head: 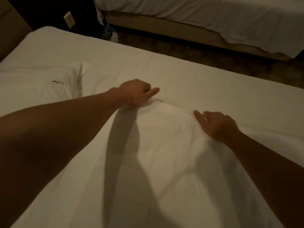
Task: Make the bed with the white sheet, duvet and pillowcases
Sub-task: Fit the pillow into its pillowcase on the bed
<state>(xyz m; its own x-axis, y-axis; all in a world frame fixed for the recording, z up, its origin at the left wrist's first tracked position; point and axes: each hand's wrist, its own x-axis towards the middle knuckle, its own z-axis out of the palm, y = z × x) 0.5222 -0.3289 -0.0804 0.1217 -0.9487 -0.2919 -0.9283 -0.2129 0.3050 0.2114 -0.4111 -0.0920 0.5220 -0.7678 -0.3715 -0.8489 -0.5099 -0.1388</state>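
Both arms stretched forward over a white duvet (164, 153) spread across the near bed (213, 89). Left hand (134, 93) with fingers curled, pinching a bunched fold at the duvet's far edge, forefinger pointing out to the right. Right hand (217, 125) resting on the same edge just beside it, fingers curled over the cloth and forefinger out toward the left — apparently gripping, though motion blur makes the hold hard to read. Between the two hands, the duvet edge raised in a soft ridge above the flat white sheet (189, 69) beneath. Further left, near the bed's head, a white pillow (41, 81) in its pillowcase, a small dark tag showing on top. Beyond the dark floor (164, 45), a second bed (205, 15) with white covers hanging down its side — and, in the gap by the wall, a wall socket (69, 19) and what looks like a plastic bottle (107, 30).
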